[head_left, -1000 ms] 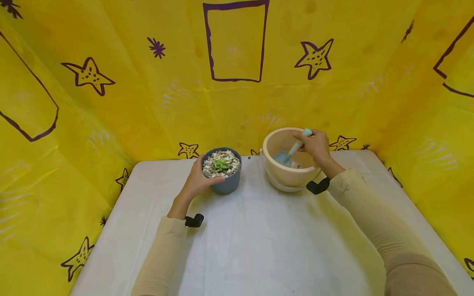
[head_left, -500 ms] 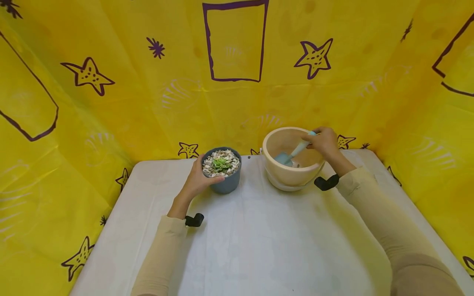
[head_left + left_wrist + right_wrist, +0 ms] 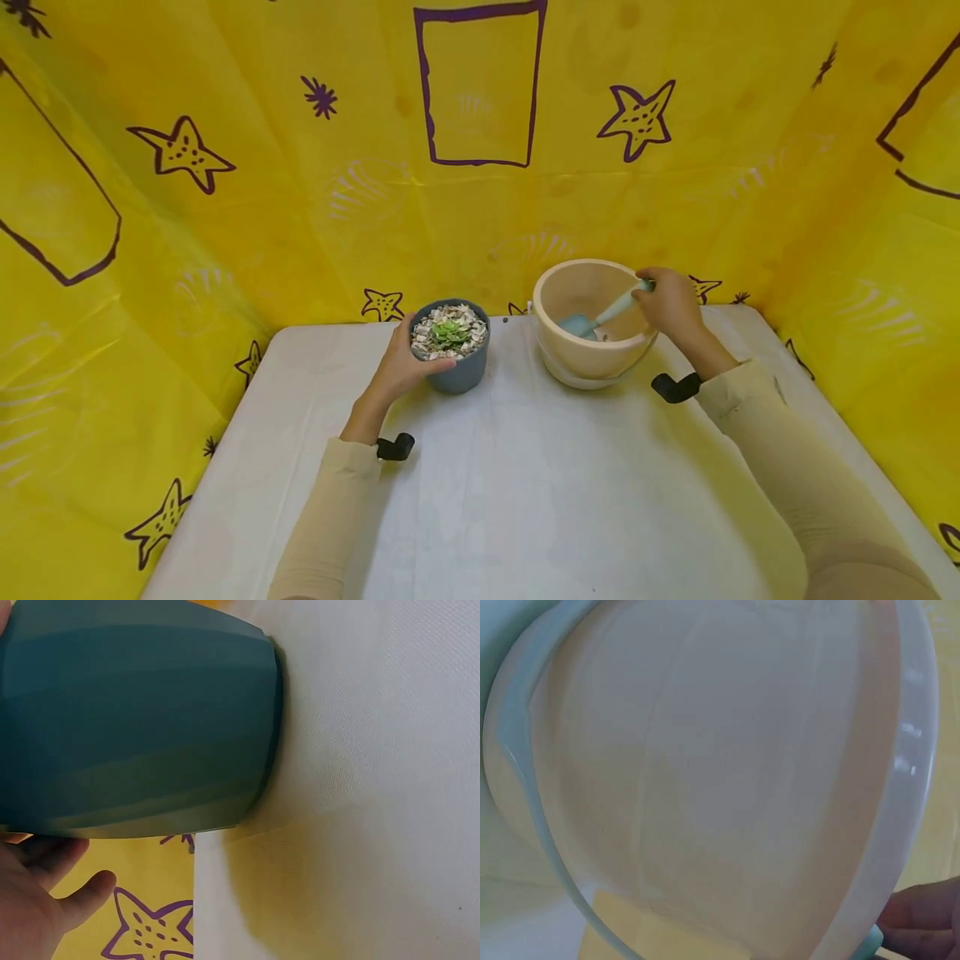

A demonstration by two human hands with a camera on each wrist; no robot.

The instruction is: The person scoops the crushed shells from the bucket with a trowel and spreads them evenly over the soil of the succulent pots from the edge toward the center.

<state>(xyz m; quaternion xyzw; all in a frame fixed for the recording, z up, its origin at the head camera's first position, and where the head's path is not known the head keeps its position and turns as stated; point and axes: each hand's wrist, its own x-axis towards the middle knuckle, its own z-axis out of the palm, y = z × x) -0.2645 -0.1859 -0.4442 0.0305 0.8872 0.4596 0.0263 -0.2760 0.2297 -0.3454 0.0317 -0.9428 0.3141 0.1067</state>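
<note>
In the head view my left hand [image 3: 397, 364] grips a grey-blue plant pot [image 3: 460, 375], its thumb along the near rim. A small green succulent [image 3: 449, 333] grows there among pale stone chips. The same pot [image 3: 142, 720] fills much of the left wrist view, with parts of the hand at its edge. To the right stands a larger cream pot [image 3: 581, 364]. My right hand [image 3: 671, 307] holds a light-blue trowel [image 3: 617, 308] by the handle end, over the right rim. Its blade is down inside the cream pot, near a little pale material.
Both pots stand near the back edge of a white-covered table [image 3: 525, 500]. A yellow patterned cloth [image 3: 480, 225] hangs close behind and at both sides. A pale curved handle [image 3: 547, 847] lies against the cream pot's outer wall. A tiny dark speck [image 3: 505, 320] lies between the pots.
My right hand has shifted to the right, tipping the trowel's handle lower towards the right rim. Its blade stays inside the cream pot. The left hand and its pot look unmoved.
</note>
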